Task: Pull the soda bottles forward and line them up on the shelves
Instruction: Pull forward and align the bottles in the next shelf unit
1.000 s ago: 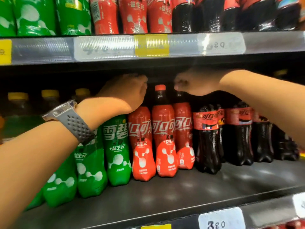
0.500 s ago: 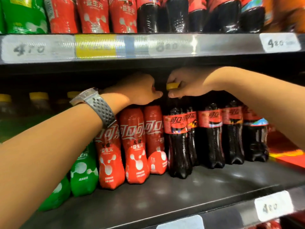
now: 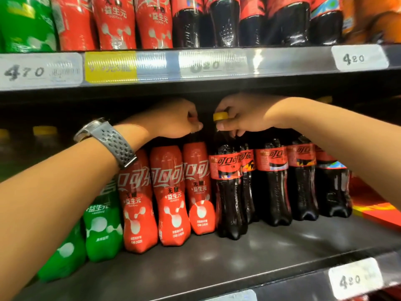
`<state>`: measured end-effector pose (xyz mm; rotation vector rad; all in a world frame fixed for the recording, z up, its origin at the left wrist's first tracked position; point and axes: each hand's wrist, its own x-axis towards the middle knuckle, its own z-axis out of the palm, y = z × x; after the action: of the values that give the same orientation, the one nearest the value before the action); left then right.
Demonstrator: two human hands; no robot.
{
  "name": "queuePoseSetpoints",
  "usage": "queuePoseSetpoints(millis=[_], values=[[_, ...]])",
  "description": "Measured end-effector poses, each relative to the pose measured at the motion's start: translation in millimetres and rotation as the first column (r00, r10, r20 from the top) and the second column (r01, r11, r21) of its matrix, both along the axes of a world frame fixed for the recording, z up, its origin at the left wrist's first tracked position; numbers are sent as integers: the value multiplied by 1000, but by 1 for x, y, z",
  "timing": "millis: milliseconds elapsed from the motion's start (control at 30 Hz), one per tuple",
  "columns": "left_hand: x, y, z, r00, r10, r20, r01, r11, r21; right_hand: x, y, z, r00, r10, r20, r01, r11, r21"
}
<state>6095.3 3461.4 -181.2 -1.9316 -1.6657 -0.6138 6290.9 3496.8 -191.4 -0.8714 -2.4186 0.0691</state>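
On the dark middle shelf (image 3: 238, 261) stands a row of soda bottles: green ones (image 3: 102, 231) at the left, three red-wrapped cola bottles (image 3: 171, 205) in the middle, dark cola bottles (image 3: 277, 187) to the right. My left hand (image 3: 173, 118) curls round the top of the rightmost red bottle (image 3: 198, 192); its cap is hidden. My right hand (image 3: 245, 114) pinches the yellow cap (image 3: 220, 116) of the front dark cola bottle (image 3: 227, 192), which stands slightly ahead of its neighbours.
The upper shelf's edge (image 3: 282, 61) with price tags hangs just above both hands and carries more green, red and dark bottles. Bare shelf lies in front of the row. A red and yellow strip (image 3: 375, 209) lies at the right. Yellow-capped bottles stand far back left.
The view has swung right along the shelf. Both hands have shifted rightward: the left from an earlier red bottle to the rightmost one, the right onto the yellow-capped dark cola bottle.
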Motion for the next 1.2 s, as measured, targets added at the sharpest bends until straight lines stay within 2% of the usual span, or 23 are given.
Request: queuePoseSetpoints(millis=[100, 433, 700, 833, 900, 1067, 1200], values=[[-1, -1, -2, 999, -8, -43, 9, 999, 31, 1, 2, -2, 999, 17, -31, -17, 1000, -21], [2, -5, -6, 997, 14, -78, -10, 999, 44, -6, 4, -7, 995, -74, -62, 82, 988, 130], [8, -9, -7, 995, 31, -90, -26, 998, 57, 5, 0, -4, 999, -22, -29, 24, 996, 82], [26, -8, -14, 995, -93, -27, 95, 988, 121, 19, 9, -1, 988, -129, -85, 146, 959, 244], [39, -6, -17, 990, -144, -14, 144, 981, 126, 21, 17, -3, 983, -174, -59, 183, 933, 309], [54, 5, -22, 992, -95, -88, 103, 990, 91, 12, 31, -8, 953, -297, 59, 257, 897, 360], [49, 8, -21, 987, -124, -99, 132, 988, 82, 11, 36, 3, 961, -270, 66, 229, 904, 362]])
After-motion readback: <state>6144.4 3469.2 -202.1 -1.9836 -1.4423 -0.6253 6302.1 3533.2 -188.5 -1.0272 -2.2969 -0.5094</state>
